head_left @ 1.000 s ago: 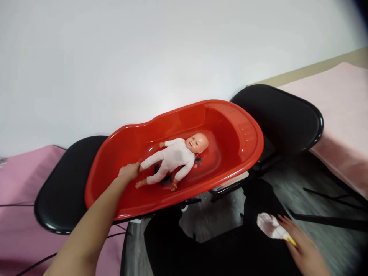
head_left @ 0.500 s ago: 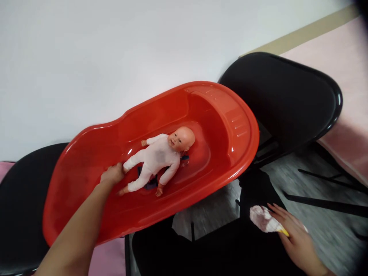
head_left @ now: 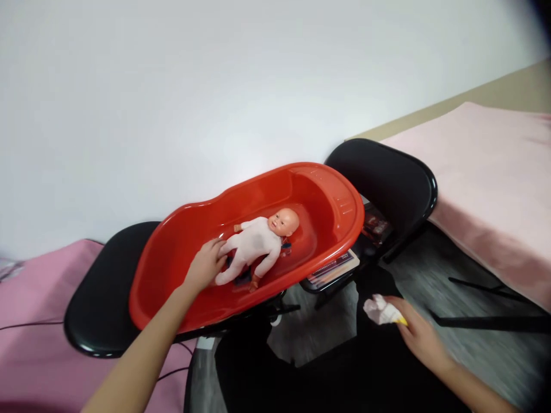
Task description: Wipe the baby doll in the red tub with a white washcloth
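A bald baby doll (head_left: 258,244) in a white bodysuit, with a greyish patch on its front, lies on its back inside a red baby bathtub (head_left: 172,229). Its head points to the right. My left hand (head_left: 206,264) is over the doll's lower legs, fingers loosely spread at one leg; whether they press on it I cannot tell. Out to the right of the tub, above the floor, my right hand (head_left: 415,327) is closed on a crumpled white cloth (head_left: 381,310) with a yellow part at its lower edge.
Black chairs (head_left: 103,292) stand at both tub ends. Books or papers (head_left: 333,269) lie below the tub's right rim. A pink-covered bed (head_left: 495,172) is at the right, pink fabric (head_left: 38,304) at the left. A white wall (head_left: 215,86) rises behind.
My left hand has come off the doll's foot and moved up toward its legs, fingers loosened. My right hand still holds the cloth. The view has shifted, showing the tub smaller and lower.
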Demonstrator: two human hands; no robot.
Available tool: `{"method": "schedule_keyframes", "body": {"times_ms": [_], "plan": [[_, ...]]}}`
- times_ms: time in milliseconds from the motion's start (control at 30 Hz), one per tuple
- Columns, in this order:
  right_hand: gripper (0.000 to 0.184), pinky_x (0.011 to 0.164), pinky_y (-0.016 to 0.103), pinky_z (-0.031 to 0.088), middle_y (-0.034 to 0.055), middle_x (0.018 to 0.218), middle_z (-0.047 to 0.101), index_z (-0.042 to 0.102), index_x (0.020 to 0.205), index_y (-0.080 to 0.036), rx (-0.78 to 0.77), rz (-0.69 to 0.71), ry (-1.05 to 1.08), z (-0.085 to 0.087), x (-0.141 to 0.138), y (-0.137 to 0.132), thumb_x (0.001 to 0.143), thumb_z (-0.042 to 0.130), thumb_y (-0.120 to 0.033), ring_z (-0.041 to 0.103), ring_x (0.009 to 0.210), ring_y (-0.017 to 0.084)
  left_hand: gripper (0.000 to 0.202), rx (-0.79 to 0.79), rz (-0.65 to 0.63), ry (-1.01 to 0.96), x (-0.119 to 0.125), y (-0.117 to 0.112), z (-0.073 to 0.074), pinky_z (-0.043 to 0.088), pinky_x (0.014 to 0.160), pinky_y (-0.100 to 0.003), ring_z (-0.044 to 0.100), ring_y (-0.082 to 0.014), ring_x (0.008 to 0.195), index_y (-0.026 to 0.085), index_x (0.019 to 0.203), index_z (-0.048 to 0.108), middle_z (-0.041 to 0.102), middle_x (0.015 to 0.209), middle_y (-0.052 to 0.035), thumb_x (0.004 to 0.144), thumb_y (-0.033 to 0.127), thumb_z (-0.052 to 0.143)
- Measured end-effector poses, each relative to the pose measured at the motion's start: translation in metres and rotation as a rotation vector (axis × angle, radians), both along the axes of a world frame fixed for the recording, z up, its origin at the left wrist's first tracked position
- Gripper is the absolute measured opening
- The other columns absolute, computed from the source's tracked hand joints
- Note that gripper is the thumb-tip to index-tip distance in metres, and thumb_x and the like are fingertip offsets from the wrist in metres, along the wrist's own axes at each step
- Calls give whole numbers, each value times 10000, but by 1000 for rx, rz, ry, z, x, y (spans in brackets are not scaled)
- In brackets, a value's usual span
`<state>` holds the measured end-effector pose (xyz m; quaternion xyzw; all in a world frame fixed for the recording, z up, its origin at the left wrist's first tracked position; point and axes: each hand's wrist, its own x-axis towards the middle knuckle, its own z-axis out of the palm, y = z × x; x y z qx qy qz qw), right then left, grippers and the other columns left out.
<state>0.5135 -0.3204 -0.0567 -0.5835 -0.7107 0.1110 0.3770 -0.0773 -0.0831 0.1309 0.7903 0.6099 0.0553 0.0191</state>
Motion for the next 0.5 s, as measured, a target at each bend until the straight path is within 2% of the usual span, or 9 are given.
{"method": "schedule_keyframes", "body": {"times_ms": [67, 133, 200, 267, 300, 367, 433, 500], "plan": [[378, 943, 413, 659, 91, 1308, 765, 702, 1357, -283, 121, 66, 86, 52, -23, 37, 1028, 528, -219, 771, 1158, 273, 494, 35, -36, -41, 7, -32, 9, 456, 1252, -478, 555, -327, 1464, 188, 1481, 657, 594, 1590, -145, 1024, 338, 543], [439, 1034, 457, 627, 111, 1370, 722, 682, 1406, -278, 323, 83, 171, 114, -54, 87, 996, 552, -191, 727, 1241, 290, 480, 37, -34, -96, 7, -62, 12, 453, 1264, -467, 563, -316, 1469, 208, 1458, 676, 594, 1593, -131, 1012, 332, 551], [549, 1177, 521, 543, 122, 1452, 671, 650, 1482, -272, 446, 109, 222, 172, -84, 145, 954, 554, -154, 649, 1371, 309, 427, 7, 0, -174, 0, -84, 9, 446, 1276, -473, 571, -314, 1473, 208, 1378, 719, 600, 1589, -131, 1028, 370, 536], [625, 1258, 525, 467, 124, 1504, 628, 649, 1503, -256, 460, 106, 265, 213, -109, 204, 907, 534, -108, 587, 1444, 300, 409, -31, 56, -260, -10, -99, 1, 445, 1280, -499, 584, -320, 1465, 209, 1322, 744, 619, 1570, -133, 1032, 421, 548], [633, 1267, 512, 456, 124, 1505, 621, 675, 1476, -246, 430, 100, 284, 225, -118, 232, 883, 521, -91, 583, 1442, 292, 408, -38, 82, -306, -15, -104, -3, 453, 1274, -508, 595, -319, 1453, 211, 1318, 746, 640, 1543, -133, 1027, 426, 558], [643, 1257, 484, 459, 139, 1482, 628, 725, 1411, -210, 293, 66, 278, 231, -128, 281, 832, 488, -58, 593, 1413, 286, 387, -30, 113, -377, -23, -112, -9, 468, 1261, -505, 629, -304, 1409, 213, 1301, 751, 679, 1481, -127, 1015, 404, 575], [667, 1233, 464, 459, 172, 1484, 628, 741, 1398, -161, 113, -27, 179, 221, -132, 315, 793, 489, -38, 582, 1391, 308, 353, -11, 135, -411, -28, -119, -13, 481, 1248, -491, 663, -287, 1356, 204, 1267, 756, 704, 1429, -126, 1002, 360, 583], [613, 1180, 460, 475, 193, 1396, 676, 780, 1330, -144, 8, -83, 83, 204, -132, 335, 779, 528, -53, 603, 1302, 335, 324, -14, 156, -403, -28, -125, -15, 483, 1244, -475, 672, -275, 1341, 201, 1248, 756, 713, 1417, -123, 994, 307, 586]]}}
